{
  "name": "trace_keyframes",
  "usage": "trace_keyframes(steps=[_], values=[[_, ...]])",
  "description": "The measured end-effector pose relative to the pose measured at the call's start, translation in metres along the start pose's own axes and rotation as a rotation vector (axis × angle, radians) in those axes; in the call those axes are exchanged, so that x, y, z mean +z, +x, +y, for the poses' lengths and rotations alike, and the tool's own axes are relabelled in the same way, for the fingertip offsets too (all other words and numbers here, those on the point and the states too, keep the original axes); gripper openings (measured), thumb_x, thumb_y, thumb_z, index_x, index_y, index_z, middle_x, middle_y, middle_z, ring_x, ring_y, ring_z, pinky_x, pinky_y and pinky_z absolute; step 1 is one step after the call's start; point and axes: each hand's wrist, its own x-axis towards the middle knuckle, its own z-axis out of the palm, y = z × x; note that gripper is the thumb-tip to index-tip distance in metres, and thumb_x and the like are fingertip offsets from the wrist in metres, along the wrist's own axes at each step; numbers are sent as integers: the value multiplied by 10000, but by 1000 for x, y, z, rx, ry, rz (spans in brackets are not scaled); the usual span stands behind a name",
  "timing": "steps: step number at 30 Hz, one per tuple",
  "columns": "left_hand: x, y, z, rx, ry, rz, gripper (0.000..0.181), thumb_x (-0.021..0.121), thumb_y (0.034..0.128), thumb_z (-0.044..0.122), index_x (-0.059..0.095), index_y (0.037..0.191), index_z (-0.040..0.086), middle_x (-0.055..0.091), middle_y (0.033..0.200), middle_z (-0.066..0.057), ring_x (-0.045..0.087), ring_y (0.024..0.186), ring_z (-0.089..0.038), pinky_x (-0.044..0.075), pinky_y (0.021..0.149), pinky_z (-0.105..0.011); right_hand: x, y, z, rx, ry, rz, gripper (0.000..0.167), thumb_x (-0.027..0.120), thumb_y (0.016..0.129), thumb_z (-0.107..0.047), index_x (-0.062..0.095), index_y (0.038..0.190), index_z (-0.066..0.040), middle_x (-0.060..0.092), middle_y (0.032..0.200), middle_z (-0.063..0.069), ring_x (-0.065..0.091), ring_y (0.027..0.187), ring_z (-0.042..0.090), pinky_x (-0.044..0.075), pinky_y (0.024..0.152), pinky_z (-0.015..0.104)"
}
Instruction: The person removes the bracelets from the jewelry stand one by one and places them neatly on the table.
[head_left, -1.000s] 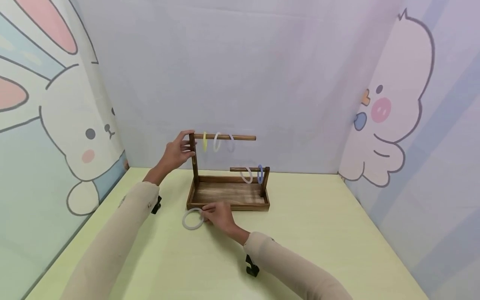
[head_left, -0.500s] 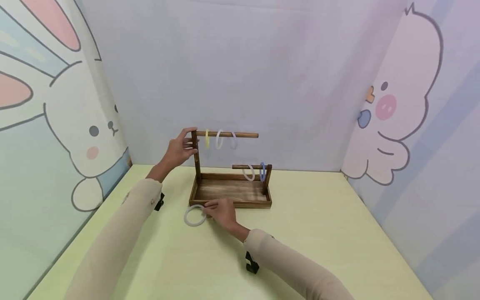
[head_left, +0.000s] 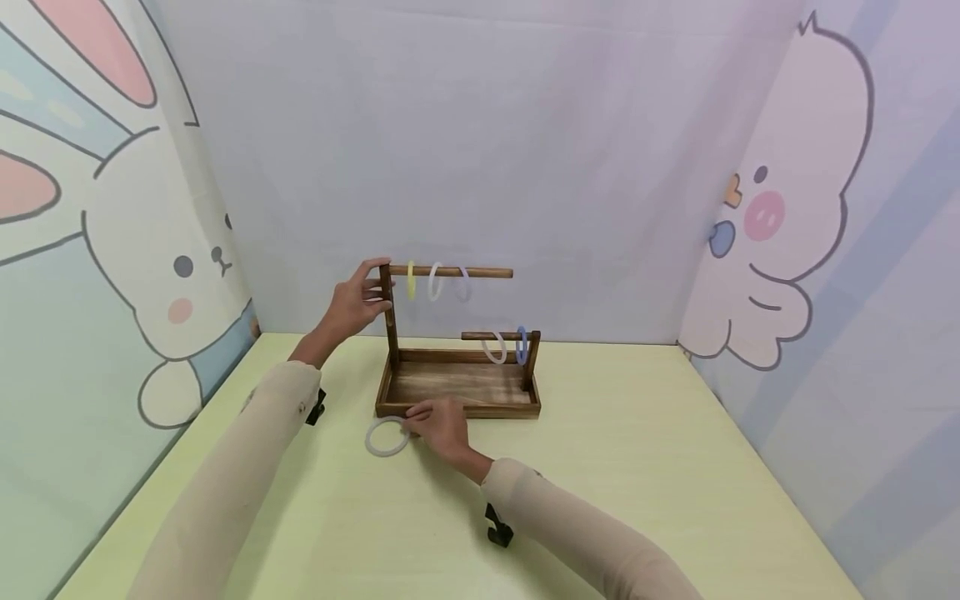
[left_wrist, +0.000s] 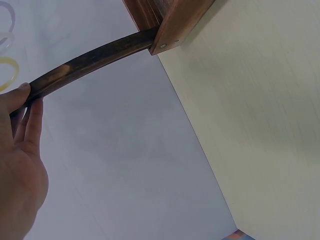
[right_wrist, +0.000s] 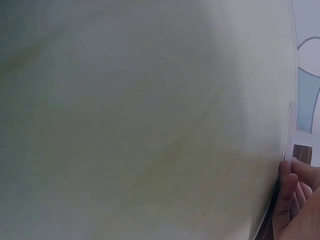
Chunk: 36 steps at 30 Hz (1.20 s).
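My left hand [head_left: 351,307] grips the top of the tall post [left_wrist: 95,62] of a dark wooden rack [head_left: 457,411], thumb on one side and fingers on the other. On the rack's upper bar [head_left: 487,272] hang a yellow ring [head_left: 411,282], a white ring [head_left: 431,287] and a pale lilac ring [head_left: 467,292]. The shorter lower bar [head_left: 471,336] carries a pale ring [head_left: 495,354] and a blue ring [head_left: 522,346]. In front of the tray's left corner, my right hand [head_left: 442,431] pinches the right edge of a whitish ring [head_left: 369,439], low over the table.
The rack stands on a pale yellow-green table [head_left: 622,467]. Behind it hangs a plain pale curtain [head_left: 585,167]. A wall with a rabbit drawing [head_left: 150,275] is at left, and one with a chick drawing [head_left: 787,200] at right. Black clips [head_left: 498,527] hang at both wrists.
The head view shifts slightly. Both hands keep their hold, and neither the rings nor the rack has visibly moved.
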Motion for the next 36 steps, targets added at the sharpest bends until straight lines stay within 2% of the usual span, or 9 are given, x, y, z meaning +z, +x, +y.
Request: trace_keyframes(steps=[9,19,21,27,33,36], values=[[0,1,-1,-10,15,-4,796,734,910,-112,395,1565,186,670,1307,-275,686,1162,-428,597,936,-526,0,-1,0,-6,118,-18,92,849,835,28,808,914,52,776,784,135,767,653,232,569,551,150],[-1,-1,-4,-10,15,-2,795,742,906,-106,398,1563,181,675,1306,-261,688,1163,-422,596,936,-523,1,-3,-2,-14,129,-25,84,836,846,38,798,911,74,768,773,160,765,658,289,558,538,145],[-1,-2,-4,-9,15,-5,799,741,905,-110,394,1566,175,675,1306,-264,687,1162,-427,596,936,-526,0,-3,-2,-16,118,-26,81,836,849,32,799,910,70,768,768,153,765,654,277,559,538,148],[-1,-1,-3,-19,49,-10,799,747,910,-91,390,1571,182,670,1311,-269,685,1165,-427,601,935,-525,-2,-5,-2,-40,28,-13,69,851,853,-23,818,898,16,773,751,88,738,626,106,552,550,136],[-2,0,0,-34,42,-17,795,740,920,-82,377,1577,181,658,1322,-282,671,1182,-443,593,946,-539,-7,-8,-3,-90,47,-12,60,837,853,8,810,892,44,771,766,135,755,643,159,564,552,149],[-1,0,1,-46,38,-13,799,739,918,-87,378,1576,185,659,1325,-276,670,1185,-442,593,947,-538,-9,-7,-3,-67,50,-35,70,841,861,-10,814,909,33,779,792,131,765,676,171,565,559,148]])
